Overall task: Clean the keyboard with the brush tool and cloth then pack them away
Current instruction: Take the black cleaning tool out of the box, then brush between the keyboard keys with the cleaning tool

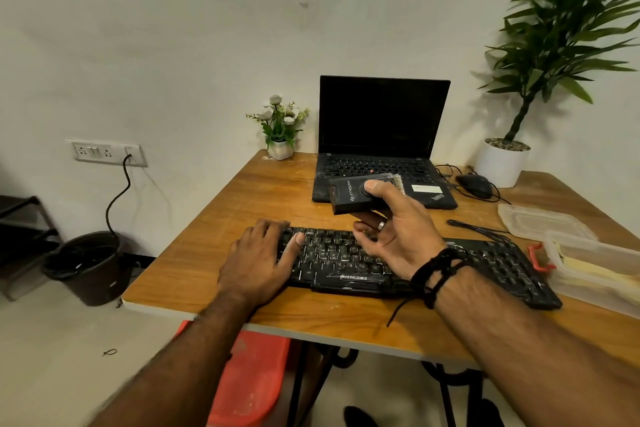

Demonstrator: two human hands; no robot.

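- The brush tool (360,192), a dark block with pale bristles at its far end, is being held up in the air above the keyboard (408,263) and in front of the laptop (382,146).
- The right hand (394,229) is gripping the brush tool, its thumb pressing on the round button on top and its fingers curling underneath.
- The left hand (263,260) is lying flat on the left end of the keyboard, fingers straight and spread, holding nothing.
- The keyboard is lying along the near part of the bench (242,204), its right end reaching toward a clear plastic box (595,267).
- The box's lid (540,220) is lying on the bench just behind the box.
- The laptop is standing open with a dark screen; a mouse (474,185) is sitting to its right.
- A small pot of white flowers (280,130) is standing left of the laptop, and a tall potted plant (554,55) is standing at the far right corner.
- A dark bin (90,267) is sitting on the floor left of the bench.
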